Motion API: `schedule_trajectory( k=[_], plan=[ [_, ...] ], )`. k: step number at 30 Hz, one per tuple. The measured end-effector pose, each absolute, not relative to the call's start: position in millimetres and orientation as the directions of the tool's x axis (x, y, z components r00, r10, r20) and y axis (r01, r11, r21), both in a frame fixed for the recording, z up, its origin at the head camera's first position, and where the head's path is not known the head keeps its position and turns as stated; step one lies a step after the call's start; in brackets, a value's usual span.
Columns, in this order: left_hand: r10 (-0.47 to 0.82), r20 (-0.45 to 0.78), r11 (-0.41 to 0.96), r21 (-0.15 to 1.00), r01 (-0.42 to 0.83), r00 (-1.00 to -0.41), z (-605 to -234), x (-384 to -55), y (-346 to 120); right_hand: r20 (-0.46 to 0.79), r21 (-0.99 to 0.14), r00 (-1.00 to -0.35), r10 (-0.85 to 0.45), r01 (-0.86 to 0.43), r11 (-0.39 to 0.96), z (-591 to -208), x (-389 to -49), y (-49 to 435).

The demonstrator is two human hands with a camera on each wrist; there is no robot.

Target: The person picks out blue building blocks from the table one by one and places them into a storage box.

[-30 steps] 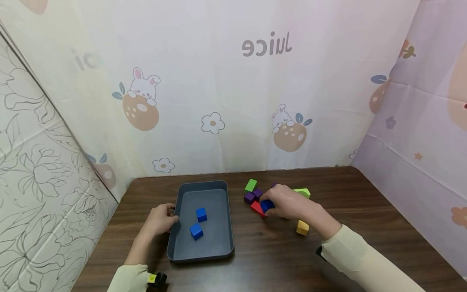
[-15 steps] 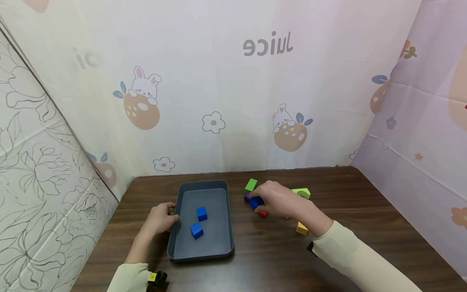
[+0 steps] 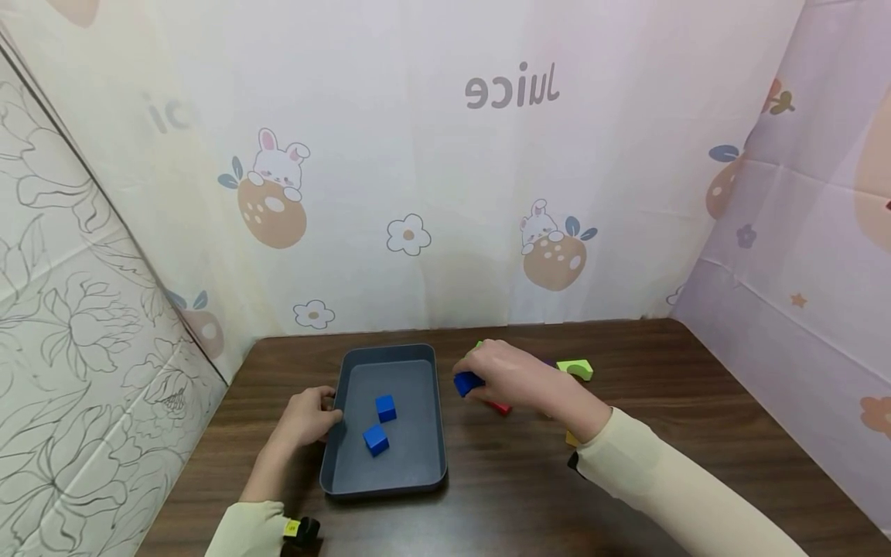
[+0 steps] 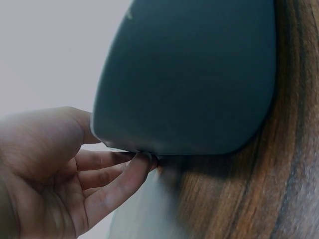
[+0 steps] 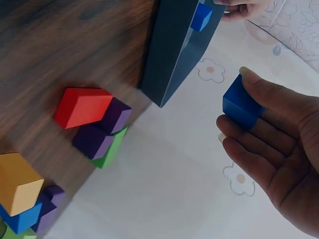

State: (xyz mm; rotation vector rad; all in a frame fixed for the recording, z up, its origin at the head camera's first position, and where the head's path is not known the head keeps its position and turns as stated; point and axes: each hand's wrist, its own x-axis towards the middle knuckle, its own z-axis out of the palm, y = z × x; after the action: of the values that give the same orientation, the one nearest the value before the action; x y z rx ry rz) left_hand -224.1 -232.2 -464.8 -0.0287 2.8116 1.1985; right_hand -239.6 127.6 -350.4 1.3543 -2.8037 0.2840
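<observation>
In the head view, my right hand (image 3: 522,379) pinches a blue block (image 3: 469,383) between thumb and fingers. It is off the table, just right of the grey tray (image 3: 414,456). The right wrist view shows this same blue block (image 5: 241,107) at the tips of the thumb and fingers. My left hand (image 3: 306,418) grips the tray's left side, thumb at the rim. The left wrist view has the fingers (image 4: 117,191) curled against the outside of the tray wall (image 4: 189,89). Two blue cubes, one farther back (image 3: 386,408) and one nearer (image 3: 376,439), lie inside the tray.
Right of the tray, partly behind my right hand, lie a red block (image 5: 82,107), two purple blocks (image 5: 93,141) and a green one (image 5: 110,152). A yellow block (image 5: 20,184) and another blue block (image 5: 22,219) lie farther off, near a light green arch block (image 3: 576,369). A printed curtain (image 3: 459,170) backs the table.
My right hand has carried the blue block leftward from the other blocks towards the tray. The left hand, the tray and the two cubes in it stay put.
</observation>
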Motion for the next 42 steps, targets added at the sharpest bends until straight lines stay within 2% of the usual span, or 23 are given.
schedule_trajectory(
  k=[10, 16, 23, 34, 42],
  plan=[
    [0.02, -0.082, 0.694, 0.719, -0.045, -0.996, -463.3, -223.3, -231.8, 0.054, -0.116, -0.585, -0.809, -0.809, 0.577, -351.0, -245.1, 105.7],
    [0.022, -0.081, 0.695, 0.718, -0.043, -0.996, -462.6, -222.4, -230.8, 0.004, -0.099, -0.583, -0.812, -0.809, 0.58, -354.6, -244.8, 94.9],
    [0.021, -0.082, 0.705, 0.708, -0.043, -0.996, -462.1, -222.4, -231.1, -0.033, -0.118, -0.561, -0.827, -0.82, 0.56, -365.9, -248.2, 86.0],
    [0.024, -0.084, 0.707, 0.706, -0.043, -0.996, -463.9, -222.2, -231.7, -0.026, -0.09, -0.513, -0.858, -0.854, 0.513, -379.6, -256.3, 72.0],
    [0.028, -0.073, 0.709, 0.704, -0.032, -0.997, -463.4, -222.1, -230.9, -0.066, -0.068, -0.494, -0.867, -0.864, 0.498, -382.4, -258.3, 58.2]
  ],
)
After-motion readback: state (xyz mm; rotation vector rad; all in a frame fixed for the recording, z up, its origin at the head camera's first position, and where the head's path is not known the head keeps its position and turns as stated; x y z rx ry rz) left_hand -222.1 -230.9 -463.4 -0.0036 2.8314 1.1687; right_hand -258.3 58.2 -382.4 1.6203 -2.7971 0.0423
